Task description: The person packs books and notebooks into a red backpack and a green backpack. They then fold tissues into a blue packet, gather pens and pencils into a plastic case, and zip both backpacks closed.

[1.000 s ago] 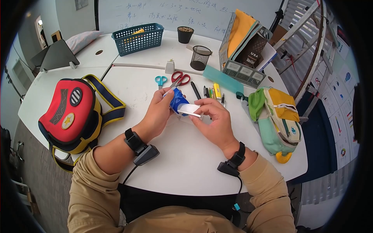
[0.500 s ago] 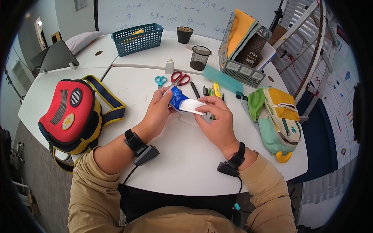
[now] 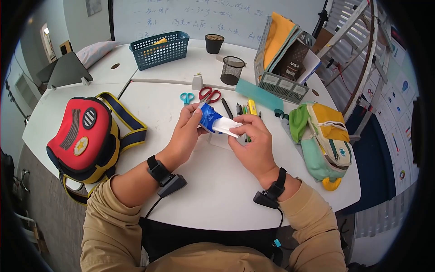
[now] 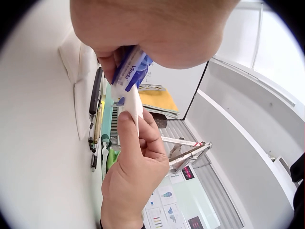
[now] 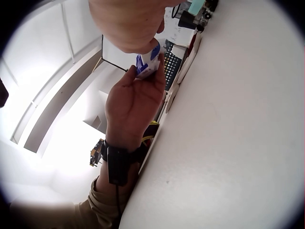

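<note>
In the head view, our left hand (image 3: 183,138) grips the blue tissue packet (image 3: 208,117) above the white counter (image 3: 199,195), and our right hand (image 3: 254,146) holds the tissue (image 3: 225,126) jutting out. The left wrist view shows our right fingers (image 4: 151,131) pinching that tissue. In the right wrist view, our left fingers (image 5: 160,74) seem to pinch the partly hidden packet.

a whiteboard (image 3: 217,20) with handwriting stands behind the white table (image 3: 195,190).
</note>
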Motion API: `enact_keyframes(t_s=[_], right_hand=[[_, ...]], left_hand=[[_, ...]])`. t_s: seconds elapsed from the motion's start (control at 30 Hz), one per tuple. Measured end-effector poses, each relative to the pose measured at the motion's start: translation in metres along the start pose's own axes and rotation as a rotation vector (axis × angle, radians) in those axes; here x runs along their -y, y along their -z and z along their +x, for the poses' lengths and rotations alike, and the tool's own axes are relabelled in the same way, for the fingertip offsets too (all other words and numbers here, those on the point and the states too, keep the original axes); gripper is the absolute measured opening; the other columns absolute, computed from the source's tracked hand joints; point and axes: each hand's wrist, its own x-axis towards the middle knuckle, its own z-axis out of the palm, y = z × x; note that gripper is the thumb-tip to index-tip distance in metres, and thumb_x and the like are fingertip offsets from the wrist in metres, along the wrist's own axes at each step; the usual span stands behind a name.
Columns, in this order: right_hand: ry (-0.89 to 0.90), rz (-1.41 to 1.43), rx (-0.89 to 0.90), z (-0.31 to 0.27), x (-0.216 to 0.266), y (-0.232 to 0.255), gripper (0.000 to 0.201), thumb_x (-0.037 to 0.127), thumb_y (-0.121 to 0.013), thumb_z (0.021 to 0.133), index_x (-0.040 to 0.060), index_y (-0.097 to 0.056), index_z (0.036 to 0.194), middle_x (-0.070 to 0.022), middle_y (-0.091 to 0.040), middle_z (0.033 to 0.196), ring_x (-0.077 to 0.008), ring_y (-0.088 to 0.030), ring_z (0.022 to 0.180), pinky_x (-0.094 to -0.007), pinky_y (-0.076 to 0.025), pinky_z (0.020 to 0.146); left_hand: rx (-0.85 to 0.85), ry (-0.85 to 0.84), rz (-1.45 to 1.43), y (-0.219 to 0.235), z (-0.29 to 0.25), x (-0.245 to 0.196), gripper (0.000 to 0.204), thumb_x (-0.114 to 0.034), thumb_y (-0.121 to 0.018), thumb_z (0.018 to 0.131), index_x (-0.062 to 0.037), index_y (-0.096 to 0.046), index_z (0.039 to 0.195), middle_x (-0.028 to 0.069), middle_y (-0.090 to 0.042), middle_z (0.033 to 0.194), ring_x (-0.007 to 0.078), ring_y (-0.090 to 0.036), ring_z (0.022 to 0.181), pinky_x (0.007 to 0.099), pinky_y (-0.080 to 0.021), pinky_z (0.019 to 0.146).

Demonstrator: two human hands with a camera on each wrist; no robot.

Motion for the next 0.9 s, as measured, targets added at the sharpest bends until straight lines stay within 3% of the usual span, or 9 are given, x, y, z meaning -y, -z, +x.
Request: enact_keyframes(t_s=[0.27,0.4,0.57,0.7,0.8,0.9], right_hand=[[0.075,0.043,0.039,0.001,0.0,0.0,0.02,-0.005,-0.089,0.086,0.0002,-0.083,0.104,-0.0128,-0.076,0.126,-0.03,-0.077,0.116,-0.0375,-0.062,0.101],[0.07,0.044,0.031,0.001,0.001,0.0,0.019,-0.005,-0.089,0.087,0.0007,-0.083,0.104,-0.0124,-0.076,0.125,-0.0272,-0.078,0.112,-0.0357,-0.064,0.096],[0.006,0.08,-0.012,-0.001,-0.001,-0.001,0.02,-0.003,-0.089,0.087,0.0015,-0.077,0.102,-0.0128,-0.076,0.121,-0.0215,-0.077,0.1,-0.0321,-0.063,0.085],[-0.024,0.095,-0.089,-0.002,-0.004,0.002,0.021,-0.003,-0.084,0.086,0.0023,-0.067,0.098,-0.0142,-0.076,0.12,-0.0256,-0.074,0.1,-0.0354,-0.061,0.09],[-0.017,0.116,-0.117,-0.001,-0.012,0.002,0.019,-0.002,-0.079,0.086,0.0028,-0.062,0.095,-0.0149,-0.075,0.119,-0.0318,-0.074,0.107,-0.0412,-0.059,0.102],[-0.064,0.091,-0.062,-0.002,-0.014,0.001,0.018,-0.001,-0.08,0.086,0.0027,-0.064,0.093,-0.0146,-0.075,0.12,-0.0316,-0.075,0.11,-0.0402,-0.059,0.102]], left_hand=[[0.018,0.03,-0.113,-0.004,-0.004,-0.003,0.042,-0.03,-0.041,0.129,-0.0051,-0.048,0.161,0.0134,-0.064,0.158,0.0232,-0.066,0.142,0.0472,-0.054,0.124],[0.068,0.04,-0.168,-0.005,-0.006,-0.005,0.042,-0.029,-0.04,0.129,-0.005,-0.05,0.162,0.013,-0.065,0.158,0.0239,-0.066,0.142,0.0473,-0.053,0.126],[0.009,0.041,-0.173,-0.007,-0.007,-0.008,0.044,-0.028,-0.04,0.129,-0.0051,-0.051,0.164,0.0127,-0.066,0.156,0.0233,-0.066,0.142,0.0459,-0.053,0.125],[-0.153,0.039,-0.231,-0.007,-0.002,-0.012,0.044,-0.028,-0.041,0.129,-0.0035,-0.052,0.163,0.0127,-0.067,0.155,0.0232,-0.066,0.142,0.0451,-0.053,0.124],[-0.16,-0.02,-0.307,-0.003,0.002,-0.014,0.039,-0.028,-0.043,0.128,-0.004,-0.054,0.157,0.01,-0.065,0.146,0.0201,-0.066,0.135,0.0437,-0.052,0.126],[-0.164,-0.042,-0.323,-0.002,0.002,-0.012,0.045,-0.03,-0.041,0.128,0.0004,-0.054,0.159,0.0142,-0.067,0.153,0.0244,-0.066,0.141,0.0453,-0.052,0.127]])
